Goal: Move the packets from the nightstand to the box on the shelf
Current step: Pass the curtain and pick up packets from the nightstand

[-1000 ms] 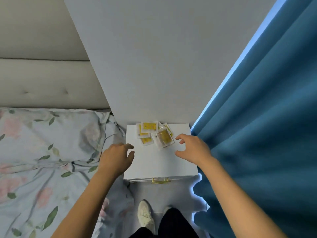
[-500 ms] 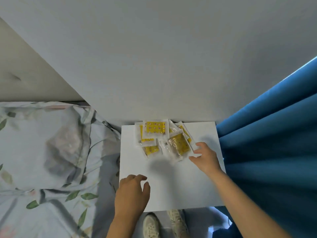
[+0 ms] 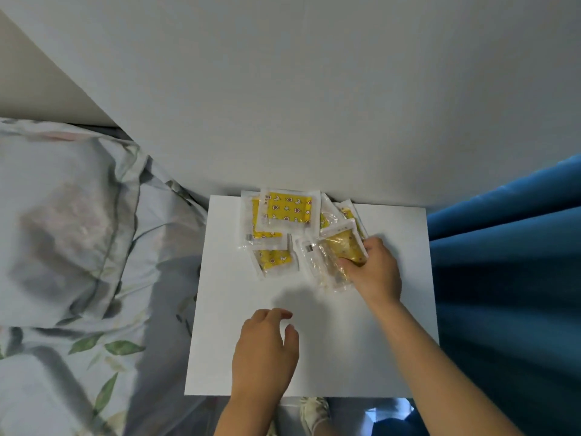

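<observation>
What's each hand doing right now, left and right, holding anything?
Left hand: open, fingers loosely curled over the nightstand, holding nothing.
Right hand: fingers curled onto the nearest packet, gripping it.

A bedroom: floral bedding [image 3: 78, 247] beside a white nightstand [image 3: 314, 357] (blue curtain [image 3: 503, 278] opposite).

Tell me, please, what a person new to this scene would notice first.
First, the heap of clear plastic packets with yellow patterned contents at the back of the white nightstand top. Next, the right hand gripping one packet at the heap's right edge, and the deep blue curtain beside it.
</observation>
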{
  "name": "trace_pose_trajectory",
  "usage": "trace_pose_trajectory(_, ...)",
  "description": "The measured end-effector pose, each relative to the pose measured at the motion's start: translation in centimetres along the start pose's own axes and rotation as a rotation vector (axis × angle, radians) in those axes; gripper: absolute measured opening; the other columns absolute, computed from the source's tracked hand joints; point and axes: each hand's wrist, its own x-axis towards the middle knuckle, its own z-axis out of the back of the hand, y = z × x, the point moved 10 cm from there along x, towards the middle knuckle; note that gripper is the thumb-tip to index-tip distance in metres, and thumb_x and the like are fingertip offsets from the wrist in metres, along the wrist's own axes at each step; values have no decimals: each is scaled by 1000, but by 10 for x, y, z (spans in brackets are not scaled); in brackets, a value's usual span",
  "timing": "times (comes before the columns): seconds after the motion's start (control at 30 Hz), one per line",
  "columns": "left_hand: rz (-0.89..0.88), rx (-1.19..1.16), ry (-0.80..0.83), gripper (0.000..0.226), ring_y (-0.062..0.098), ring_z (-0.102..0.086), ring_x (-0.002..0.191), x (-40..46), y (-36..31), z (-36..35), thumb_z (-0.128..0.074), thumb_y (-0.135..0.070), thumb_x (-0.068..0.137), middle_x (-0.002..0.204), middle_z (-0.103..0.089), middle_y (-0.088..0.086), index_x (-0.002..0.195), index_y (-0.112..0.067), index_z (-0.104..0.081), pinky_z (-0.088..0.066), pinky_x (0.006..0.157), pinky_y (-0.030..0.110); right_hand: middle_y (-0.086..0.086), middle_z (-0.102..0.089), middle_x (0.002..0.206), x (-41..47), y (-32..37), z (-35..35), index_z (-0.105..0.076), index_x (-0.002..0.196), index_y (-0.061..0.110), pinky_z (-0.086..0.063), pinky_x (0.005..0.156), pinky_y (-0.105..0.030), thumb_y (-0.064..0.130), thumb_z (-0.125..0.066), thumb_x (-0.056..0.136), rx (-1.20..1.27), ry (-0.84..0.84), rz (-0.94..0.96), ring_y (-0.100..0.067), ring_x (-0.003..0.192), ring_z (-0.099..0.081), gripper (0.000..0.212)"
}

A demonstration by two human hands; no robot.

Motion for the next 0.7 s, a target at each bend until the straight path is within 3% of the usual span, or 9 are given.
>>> trace_pose_trajectory(0.1, 21, -98, 6, 30, 5, -52, 115, 8, -8, -7, -48, -29, 97, 128, -55, -12, 126, -30, -55, -37, 89, 13, -1, -65, 90, -10, -3, 4, -61, 93, 21, -43, 60, -23, 25, -78, 79, 218, 31, 39, -21, 82, -64, 22)
trace_pose_trajectory(0.2, 105, -382, 20, 37, 4, -57, 108, 16, -12, -13, -58, -37, 92, 122, -59, -11, 128, -27, -52, -40, 78, 11, 5, -68, 89, -32, -4, 14, -59, 90, 27, -49, 62, -19, 20, -74, 84, 515, 108, -69, -14, 81, -67, 18)
trace_pose_trajectory(0.27, 138, -566, 108, 44, 3, -59, 107, 19, -19, -22, -64, -44, 86, 117, -59, -14, 125, -30, -49, -43, 74, 8, -1, -72, 92, -56, 4, 8, -60, 96, 20, -55, 62, -20, 11, -71, 86, 694, 224, -130, -16, 80, -69, 17)
trace_pose_trajectory(0.33, 124, -688, 185, 38, 2, -66, 95, 21, -26, -28, -69, -46, 79, 107, -68, -11, 109, -26, -57, -48, 71, 11, -5, -75, 89, -85, 18, -5, -62, 101, 13, -55, 60, -19, 4, -68, 87, 856, 382, -179, -18, 78, -70, 17)
trace_pose_trajectory(0.43, 207, -884, 162, 20, 12, -73, 75, 19, -17, -26, -70, -31, 83, 82, -77, 3, 90, -12, -72, -53, 64, 21, -5, -76, 89, -113, 28, -14, -69, 100, 12, -54, 68, -21, 20, -67, 90, 834, 563, -167, -18, 84, -72, 13)
trace_pose_trajectory(0.5, 268, -916, 110, 14, 15, -74, 75, 17, -2, -23, -69, -23, 85, 79, -77, 2, 91, -10, -72, -55, 66, 24, -1, -75, 87, -102, 19, -9, -73, 91, 15, -54, 72, -22, 33, -61, 92, 678, 479, -135, -17, 86, -70, 21)
trace_pose_trajectory(0.6, 350, -1023, 102, 15, 20, -74, 82, 14, 15, -24, -68, -20, 87, 86, -77, 5, 97, -9, -71, -56, 76, 33, 10, -67, 100, -69, 7, 6, -65, 96, 23, -50, 76, -24, 36, -68, 88, 440, 168, -106, -13, 98, -61, 16)
trace_pose_trajectory(0.7, 392, -1101, 100, 25, 25, -74, 86, 13, 25, -21, -68, -22, 85, 91, -77, 9, 104, -7, -70, -55, 84, 39, 1, -58, 117, -40, 11, -1, -55, 119, 15, -50, 88, -37, 38, -78, 77, 263, 14, -32, -22, 111, -54, 53)
